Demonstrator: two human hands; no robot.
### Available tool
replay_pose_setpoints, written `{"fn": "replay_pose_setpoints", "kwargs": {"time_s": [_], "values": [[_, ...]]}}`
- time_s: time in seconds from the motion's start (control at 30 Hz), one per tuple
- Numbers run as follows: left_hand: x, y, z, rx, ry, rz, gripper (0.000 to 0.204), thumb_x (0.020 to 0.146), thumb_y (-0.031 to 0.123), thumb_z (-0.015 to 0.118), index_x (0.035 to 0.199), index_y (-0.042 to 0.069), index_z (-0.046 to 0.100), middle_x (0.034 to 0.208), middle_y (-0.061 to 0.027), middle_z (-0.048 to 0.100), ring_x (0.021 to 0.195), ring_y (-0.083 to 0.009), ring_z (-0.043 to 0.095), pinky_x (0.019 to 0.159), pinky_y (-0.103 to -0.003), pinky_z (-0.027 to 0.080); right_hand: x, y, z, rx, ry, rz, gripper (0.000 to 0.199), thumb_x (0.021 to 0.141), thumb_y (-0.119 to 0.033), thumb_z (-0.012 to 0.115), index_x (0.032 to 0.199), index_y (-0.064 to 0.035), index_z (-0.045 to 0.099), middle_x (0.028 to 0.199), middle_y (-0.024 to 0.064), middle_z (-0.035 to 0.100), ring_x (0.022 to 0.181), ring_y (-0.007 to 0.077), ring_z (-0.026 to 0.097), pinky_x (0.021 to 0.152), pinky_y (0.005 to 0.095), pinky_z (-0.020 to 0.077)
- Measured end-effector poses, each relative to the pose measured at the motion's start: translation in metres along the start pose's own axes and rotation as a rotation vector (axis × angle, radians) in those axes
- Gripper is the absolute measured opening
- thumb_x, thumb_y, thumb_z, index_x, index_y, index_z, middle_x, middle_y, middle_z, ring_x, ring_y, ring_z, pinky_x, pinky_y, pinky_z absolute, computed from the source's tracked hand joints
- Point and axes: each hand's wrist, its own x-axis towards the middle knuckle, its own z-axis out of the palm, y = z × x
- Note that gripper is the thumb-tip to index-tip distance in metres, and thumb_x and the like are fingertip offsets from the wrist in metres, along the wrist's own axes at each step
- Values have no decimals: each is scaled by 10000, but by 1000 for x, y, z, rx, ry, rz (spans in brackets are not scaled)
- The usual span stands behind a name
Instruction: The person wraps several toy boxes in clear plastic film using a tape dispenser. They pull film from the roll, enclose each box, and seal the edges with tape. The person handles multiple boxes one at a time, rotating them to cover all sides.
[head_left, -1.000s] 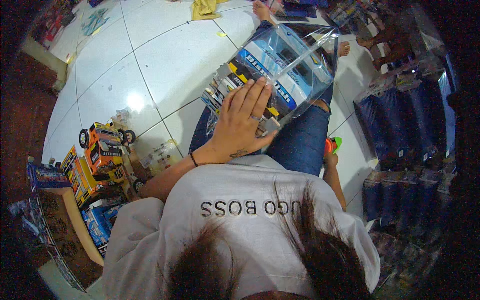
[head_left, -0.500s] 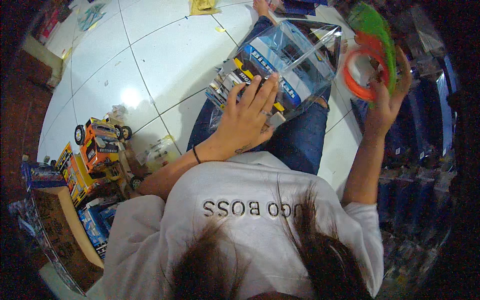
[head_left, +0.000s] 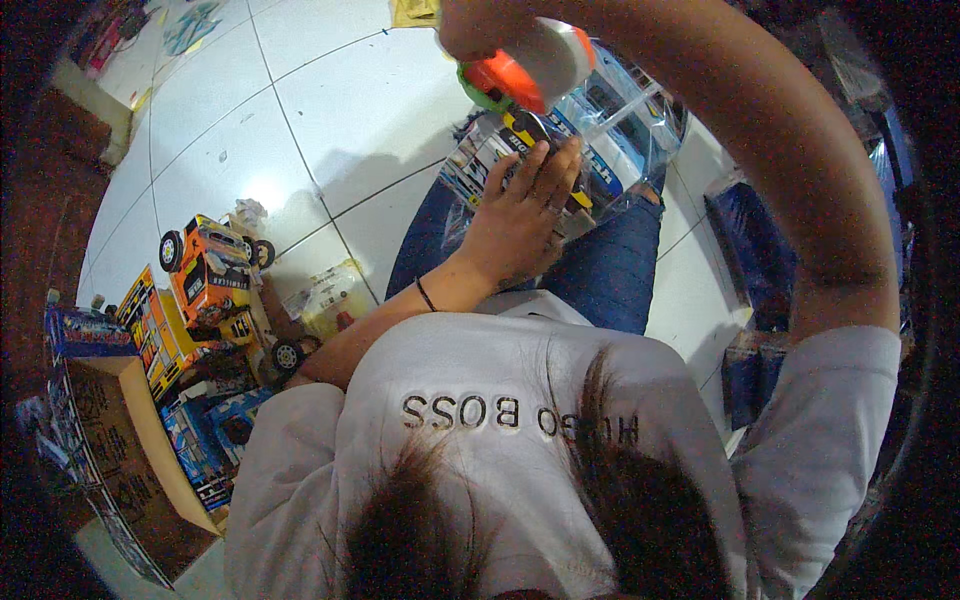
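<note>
A toy truck (head_left: 600, 165) in blue, white, yellow and black lies across my lap inside clear plastic wrap. My left hand (head_left: 525, 210) rests on it, palm down, with the fingers stretched and spread over the wrapped side. My right arm arches over from the right above the toy. My right hand (head_left: 478, 32) is closed around a green and orange tape dispenser (head_left: 512, 78), just beyond the left hand at the truck's far left end. Motion blurs the dispenser, and the fingers of the right hand are partly hidden.
On the floor at the left lie an orange toy truck (head_left: 208, 275), a yellow one (head_left: 160, 330) and a blue one (head_left: 198, 450), beside an open cardboard box (head_left: 130, 470). Dark blue wrapped items (head_left: 755, 240) stand at the right. White floor tiles (head_left: 330, 110) stretch ahead.
My right hand has swung the tape dispenser from the far right across to the toy truck's far left end. The left hand stays on the truck.
</note>
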Motion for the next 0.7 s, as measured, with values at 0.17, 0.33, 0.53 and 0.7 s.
{"fn": "replay_pose_setpoints", "kwargs": {"time_s": [0.17,0.33,0.53,0.7], "values": [[-3,-4,0,-51,58,11,949,590,333,753,1403,54,351,1467,-115,344,1333,-303,322,1102,-460,223,-4,-14,10,35,28,135,406,669,-166,679,1045,-17,649,1022,162,603,867,340,647,789,414,521],[-8,-9,7,-130,82,-2,817,581,277,739,1318,64,456,1378,-117,433,1294,-323,373,1073,-493,275,-79,-46,72,349,575,291,515,621,-150,725,1108,-25,614,1108,141,556,861,339,633,794,396,524],[-9,-12,6,-49,58,-2,796,632,268,706,1357,68,444,1459,-93,373,1331,-282,336,1110,-460,244,-162,-78,171,518,916,357,633,558,-113,743,1177,-68,614,1125,137,555,864,326,581,733,392,506],[-7,-12,0,-62,14,-24,967,617,276,726,1466,84,305,1517,-59,302,1335,-284,323,1110,-442,239,-210,-108,226,542,920,395,773,512,-104,749,1269,-112,591,1157,141,574,806,292,563,703,364,503]]}}
